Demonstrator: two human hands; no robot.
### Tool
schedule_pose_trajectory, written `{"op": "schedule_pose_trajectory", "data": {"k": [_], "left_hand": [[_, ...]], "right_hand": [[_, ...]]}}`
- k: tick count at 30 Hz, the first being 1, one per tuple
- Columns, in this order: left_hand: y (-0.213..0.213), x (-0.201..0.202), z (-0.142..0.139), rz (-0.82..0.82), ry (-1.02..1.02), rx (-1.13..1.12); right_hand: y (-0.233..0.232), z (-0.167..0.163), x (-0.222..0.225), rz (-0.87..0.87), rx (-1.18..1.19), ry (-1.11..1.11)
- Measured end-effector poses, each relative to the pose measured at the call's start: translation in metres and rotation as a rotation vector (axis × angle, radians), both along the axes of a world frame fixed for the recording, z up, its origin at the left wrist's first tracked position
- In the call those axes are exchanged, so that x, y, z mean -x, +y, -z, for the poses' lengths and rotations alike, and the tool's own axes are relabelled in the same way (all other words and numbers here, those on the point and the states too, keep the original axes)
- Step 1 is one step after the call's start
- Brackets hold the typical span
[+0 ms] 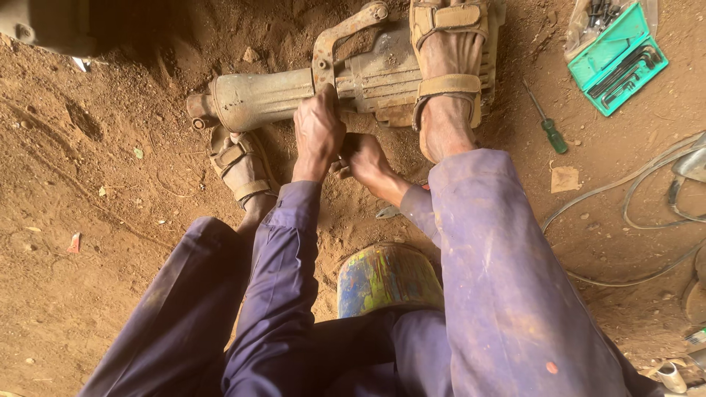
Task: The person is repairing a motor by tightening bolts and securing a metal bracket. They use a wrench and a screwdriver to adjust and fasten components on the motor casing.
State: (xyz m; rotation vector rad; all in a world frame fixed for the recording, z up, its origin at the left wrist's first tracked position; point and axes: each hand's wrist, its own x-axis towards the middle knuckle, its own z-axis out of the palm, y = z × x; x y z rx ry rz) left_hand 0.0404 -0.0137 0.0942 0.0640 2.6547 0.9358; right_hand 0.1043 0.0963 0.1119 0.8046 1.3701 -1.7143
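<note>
A large dusty metal machine body (279, 94), like a heavy power hammer, lies on its side on the dirt. My right foot in a tan sandal (448, 81) presses down on its thick end. My left foot in a sandal (243, 173) rests beside its narrow end. My left hand (318, 132) grips the underside of the machine by the base of its rusty side handle (346, 33). My right hand (365, 163) is closed just below it, against the machine's lower edge. What the right hand holds is hidden.
A green case of hex keys (616, 60) lies at the upper right. A green-handled screwdriver (548, 125) lies on the dirt near it. Grey cables (647, 187) loop at the right. A paint-stained drum (386, 279) sits under me.
</note>
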Motion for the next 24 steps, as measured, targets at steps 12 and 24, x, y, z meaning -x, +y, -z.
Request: {"op": "schedule_pose_trajectory", "data": {"k": [12,24], "left_hand": [[0.007,-0.019,-0.006,0.095,0.285,0.125],[0.026,-0.04,-0.001,-0.607,0.123,-0.451]], "right_hand": [[-0.005,0.066,0.007,-0.797,-0.646,0.341],[-0.002,0.062,-0.003,0.358,0.146,0.14]]}}
